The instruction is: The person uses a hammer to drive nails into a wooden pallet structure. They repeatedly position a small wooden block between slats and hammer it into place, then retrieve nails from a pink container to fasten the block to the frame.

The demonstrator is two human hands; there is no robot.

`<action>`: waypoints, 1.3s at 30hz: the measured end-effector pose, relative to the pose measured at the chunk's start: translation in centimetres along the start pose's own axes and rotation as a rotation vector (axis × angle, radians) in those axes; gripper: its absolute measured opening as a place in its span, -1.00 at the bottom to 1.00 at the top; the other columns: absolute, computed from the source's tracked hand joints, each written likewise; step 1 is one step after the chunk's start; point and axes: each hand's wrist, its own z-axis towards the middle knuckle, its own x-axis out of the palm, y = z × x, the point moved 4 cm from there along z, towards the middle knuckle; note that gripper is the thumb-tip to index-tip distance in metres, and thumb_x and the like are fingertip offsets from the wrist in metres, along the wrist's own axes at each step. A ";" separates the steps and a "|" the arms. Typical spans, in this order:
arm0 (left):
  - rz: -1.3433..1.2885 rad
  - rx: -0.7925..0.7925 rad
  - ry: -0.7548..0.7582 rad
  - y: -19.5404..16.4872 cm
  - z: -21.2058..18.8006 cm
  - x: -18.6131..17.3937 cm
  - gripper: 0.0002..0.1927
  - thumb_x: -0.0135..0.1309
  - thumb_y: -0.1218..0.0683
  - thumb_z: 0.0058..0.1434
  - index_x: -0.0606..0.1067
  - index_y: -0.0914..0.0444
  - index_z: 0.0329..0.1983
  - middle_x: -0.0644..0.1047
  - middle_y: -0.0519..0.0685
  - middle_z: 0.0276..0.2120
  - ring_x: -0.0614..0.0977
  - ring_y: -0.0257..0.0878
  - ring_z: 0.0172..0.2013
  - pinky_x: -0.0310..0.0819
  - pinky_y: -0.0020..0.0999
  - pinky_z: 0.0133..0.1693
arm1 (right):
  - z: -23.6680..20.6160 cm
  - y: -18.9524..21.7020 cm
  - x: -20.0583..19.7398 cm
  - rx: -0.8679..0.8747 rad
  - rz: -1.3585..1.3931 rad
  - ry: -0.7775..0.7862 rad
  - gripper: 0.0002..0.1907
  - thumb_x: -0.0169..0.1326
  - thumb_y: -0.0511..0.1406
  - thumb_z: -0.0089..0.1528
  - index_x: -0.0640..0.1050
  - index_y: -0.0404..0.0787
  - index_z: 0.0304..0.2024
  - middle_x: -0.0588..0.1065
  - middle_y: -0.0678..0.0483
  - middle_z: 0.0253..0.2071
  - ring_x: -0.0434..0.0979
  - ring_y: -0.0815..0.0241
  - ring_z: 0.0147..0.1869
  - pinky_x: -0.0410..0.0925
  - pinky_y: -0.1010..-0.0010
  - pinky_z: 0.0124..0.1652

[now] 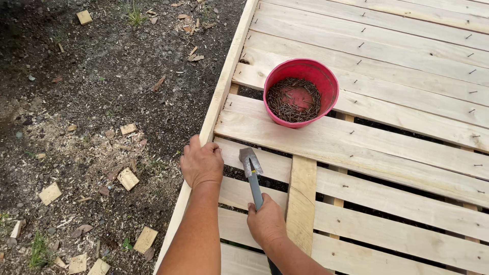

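- The left hand point(201, 164) rests palm down on the outer edge of the wooden slat platform point(387, 147), fingers curled over the end of a slat; it holds nothing I can make out, though a nail under the fingers would be hidden.
- The right hand point(267, 223) is wrapped tight around the grey handle of a hammer point(252, 173), whose metal head sits just beside the left hand, over the same slat.
- Beyond both hands, farther up the boards, stands a red bowl point(301, 91) filled with dark nails point(294, 99).
- A short upright crosspiece point(301, 196) lies just right of the right hand, under the slats.
- To the left of the left hand, bare dirt point(86, 102) carries sawdust and scattered wood offcuts point(128, 179).
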 end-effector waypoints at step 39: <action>-0.627 -0.273 -0.619 -1.6 -3.1 6.1 -0.98 0.24 0.12 0.13 0.64 0.13 -0.37 0.62 -0.11 -0.38 0.64 -0.15 -0.45 0.54 -0.24 -0.39 | 4.7 -4.2 -6.2 -0.143 -0.203 0.087 -0.67 0.14 -0.16 0.25 0.51 -0.25 -0.07 0.61 -0.22 -0.25 0.61 -0.22 -0.04 0.43 0.06 0.01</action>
